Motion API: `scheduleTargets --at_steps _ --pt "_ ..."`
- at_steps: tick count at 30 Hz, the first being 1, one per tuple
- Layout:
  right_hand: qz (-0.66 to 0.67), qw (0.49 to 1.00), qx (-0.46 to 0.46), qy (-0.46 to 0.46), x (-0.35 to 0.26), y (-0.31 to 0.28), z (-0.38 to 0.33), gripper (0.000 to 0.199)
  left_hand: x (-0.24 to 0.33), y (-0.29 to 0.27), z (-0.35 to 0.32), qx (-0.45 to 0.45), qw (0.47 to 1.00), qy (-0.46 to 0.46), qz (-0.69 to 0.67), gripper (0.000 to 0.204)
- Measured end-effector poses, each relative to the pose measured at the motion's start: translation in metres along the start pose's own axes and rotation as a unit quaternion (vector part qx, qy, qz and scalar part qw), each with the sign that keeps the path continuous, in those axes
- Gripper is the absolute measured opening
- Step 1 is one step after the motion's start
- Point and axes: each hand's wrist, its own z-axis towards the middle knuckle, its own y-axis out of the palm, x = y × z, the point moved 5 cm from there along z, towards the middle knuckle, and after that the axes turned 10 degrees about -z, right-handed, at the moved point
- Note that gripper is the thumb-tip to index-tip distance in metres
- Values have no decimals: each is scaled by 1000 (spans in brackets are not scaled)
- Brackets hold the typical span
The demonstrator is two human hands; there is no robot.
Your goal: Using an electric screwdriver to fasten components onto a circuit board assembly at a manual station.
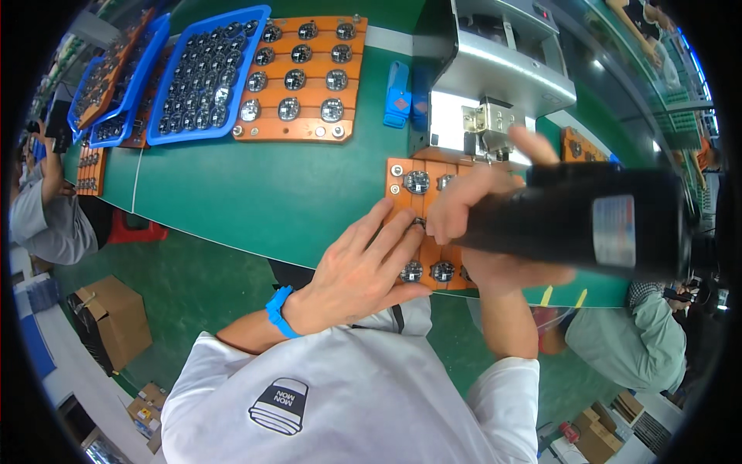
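My right hand [466, 205] is wrapped around a black electric screwdriver [564, 223], whose large body blocks much of the right side. The screwdriver's tip is hidden behind my fingers. Underneath lies an orange fixture [431, 254] that carries round black circuit boards [416, 182] in rows. My left hand [359, 267] rests on the fixture's left side with fingers stretched out, the fingertips beside a board in the middle row. A blue wristband [280, 312] circles my left wrist.
Behind the fixture stands a silver screw feeder [495, 127]. Farther left, a second orange fixture [317, 81] holds boards, beside a blue tray [205, 77] full of them. A blue strap-like object [397, 94] lies near the feeder. Other people sit at both sides.
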Motion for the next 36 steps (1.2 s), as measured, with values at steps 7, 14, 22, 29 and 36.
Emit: scheduleTargets --at_steps 7,14,22,29,36 --pt "160 951 -28 -265 -45 -42 39 106 0 -2 -1 -43 999 -4 -15 75" --pt "164 936 -46 -308 -35 -67 65 103 -1 5 -5 -50 999 -9 5 77" --pt "100 972 -6 -210 -34 -60 56 105 -1 5 -6 -45 999 -3 1 86" --pt "154 968 -1 -197 -25 -33 37 106 -5 -1 -6 -37 996 -15 -75 84" --pt "199 974 16 -105 -8 2 1 109 -8 -4 -7 -12 990 -26 -142 94"
